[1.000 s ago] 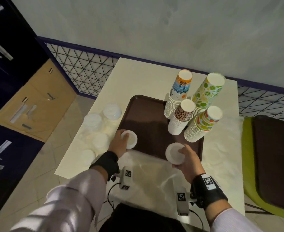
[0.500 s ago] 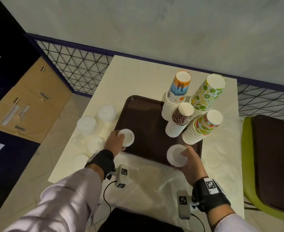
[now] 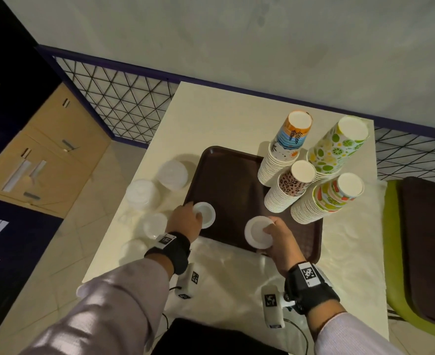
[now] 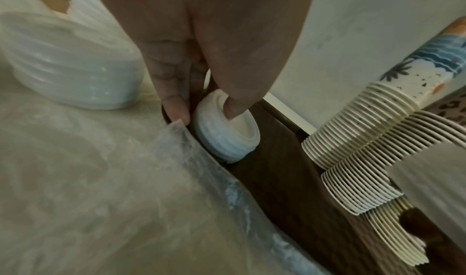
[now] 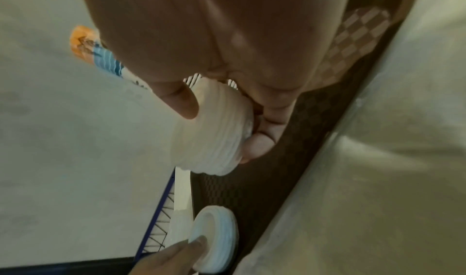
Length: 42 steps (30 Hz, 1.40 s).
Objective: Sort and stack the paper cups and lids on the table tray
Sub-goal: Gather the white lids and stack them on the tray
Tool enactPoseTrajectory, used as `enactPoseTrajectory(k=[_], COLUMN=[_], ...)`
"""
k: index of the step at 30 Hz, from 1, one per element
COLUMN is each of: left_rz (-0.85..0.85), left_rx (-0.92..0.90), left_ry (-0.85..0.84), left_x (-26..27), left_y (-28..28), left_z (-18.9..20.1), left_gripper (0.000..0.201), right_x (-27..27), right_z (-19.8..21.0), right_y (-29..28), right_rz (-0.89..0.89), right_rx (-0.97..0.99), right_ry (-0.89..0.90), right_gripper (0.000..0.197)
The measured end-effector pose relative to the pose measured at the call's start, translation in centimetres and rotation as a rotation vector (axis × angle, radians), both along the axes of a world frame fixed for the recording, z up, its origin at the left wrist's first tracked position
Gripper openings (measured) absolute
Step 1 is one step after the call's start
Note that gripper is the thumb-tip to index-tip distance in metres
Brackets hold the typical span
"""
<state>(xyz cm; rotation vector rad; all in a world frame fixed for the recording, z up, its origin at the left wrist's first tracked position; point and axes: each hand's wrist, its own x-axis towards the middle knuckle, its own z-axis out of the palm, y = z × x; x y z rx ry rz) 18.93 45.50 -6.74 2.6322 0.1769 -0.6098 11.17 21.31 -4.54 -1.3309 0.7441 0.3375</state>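
Observation:
A dark brown tray [image 3: 231,175] lies on the cream table. At its right end stand several stacks of upturned patterned paper cups [image 3: 295,185]. My left hand [image 3: 195,215] pinches a short stack of white lids [image 3: 207,213] at the tray's near left edge; in the left wrist view the left hand [image 4: 205,111] has its thumb on top of the lids [image 4: 227,131] and a finger at their side. My right hand [image 3: 268,228] grips a taller lid stack [image 3: 257,234] on the tray's near side; thumb and fingers of the right hand [image 5: 221,127] wrap that stack [image 5: 211,139].
Several more white lid stacks [image 3: 172,174] sit on the table left of the tray. Crinkled clear plastic [image 3: 226,272] covers the table's near part. A green chair [image 3: 395,252] stands at the right, and a wire fence [image 3: 124,103] runs behind the table.
Both hands stay on their lid stacks. The left hand's stack has slid slightly further onto the tray. The head view has shifted a little.

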Motion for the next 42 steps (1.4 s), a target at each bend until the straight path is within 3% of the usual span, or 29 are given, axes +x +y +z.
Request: enactPoseTrajectory(k=[6, 10, 12, 15, 19, 23, 30, 36, 42], left_rz=[-0.064, 0.016, 0.108, 0.241, 0.265, 0.135, 0.231, 0.18, 0.137], left_rx=[0.075, 0.006, -0.077, -0.341, -0.536, -0.425, -0.393, -0.312, -0.258], left_ry=[-0.031, -0.094, -0.151, -0.124, -0.04, -0.052, -0.005, 0.055, 0.092], left_x=[-0.1, -0.6, -1.1, -1.9, -2.4, -1.5, -0.1, 0.4, 0.7], left_y=[0.0, 0.4, 0.7, 1.2, 1.2, 1.7, 3.0, 2.8, 2.8], left_z=[0.3, 1.3, 1.9, 2.7, 3.7, 3.7, 2.3, 1.8, 1.5], left_gripper=[0.049, 0.049, 0.047, 0.048, 0.049, 0.043, 0.042, 0.03, 0.029], right_x=[2.0, 3.1, 3.7, 5.0, 6.6, 7.9, 8.6, 8.4, 8.4], right_z=[-0.1, 0.0, -0.1, 0.3, 0.5, 0.4, -0.4, -1.2, -1.6], right_y=[3.1, 4.5, 5.1, 6.2, 8.4, 10.5, 11.9, 13.2, 13.3], right_rz=[0.148, 0.209, 0.232, 0.307, 0.443, 0.52, 0.591, 0.635, 0.624], right_rx=[-0.062, -0.093, -0.104, -0.203, -0.346, -0.394, -0.569, -0.743, -0.732], right_ry=[-0.029, -0.009, -0.015, -0.05, -0.096, -0.122, -0.084, -0.028, 0.034], right_gripper=[0.031, 0.04, 0.035, 0.034, 0.037, 0.038, 0.043, 0.045, 0.044])
